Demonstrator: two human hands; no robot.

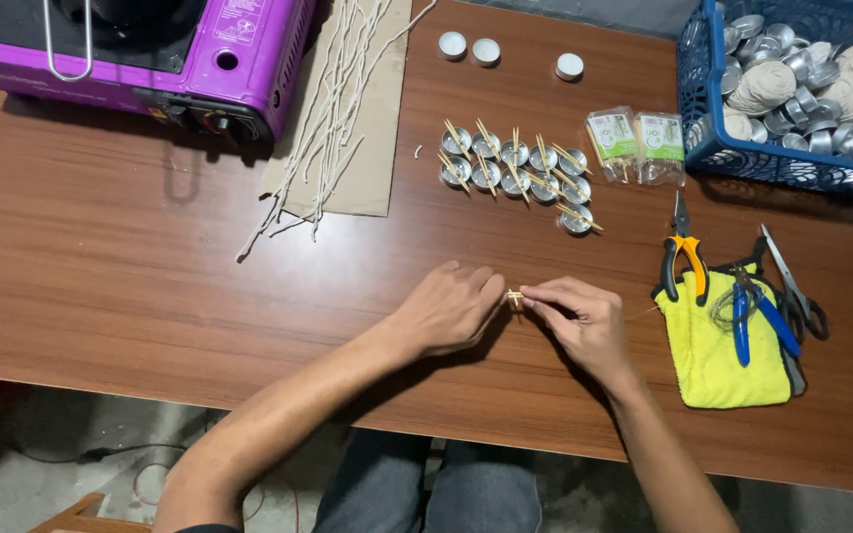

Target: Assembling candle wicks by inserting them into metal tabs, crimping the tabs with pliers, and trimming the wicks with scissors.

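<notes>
1. Two bare hands met near the middle of a brown wooden table (130, 257), seen from above by the person's own head camera.
2. The left hand (446, 308) lay knuckles up, its fingers curled in and pinched on a small pale stick piece (515, 297).
3. The right hand (584, 321) faced it, fingertips pinched on the same stick piece from the other side, so the piece sat between both hands just above the table.
4. Beyond the hands stood a cluster of small metal cups (517, 168), most with thin sticks laid across their rims.
5. Three more small round cups (486, 49) sat apart near the table's far edge.
6. Just right of the cluster lay two clear packets with green labels (636, 143).
7. A blue plastic basket (695, 118) at the far right corner held many empty metal cups and balls of pale string.
8. Right of the hands, a yellow cloth (713, 365) carried blue-handled pliers (757, 321); orange-handled pliers (683, 259) and scissors (792, 286) lay at its edges.
9. At the far left sat a purple portable gas stove (249, 59), with a bundle of long white wicks (333, 109) on brown cardboard (372, 178) beside it.
</notes>
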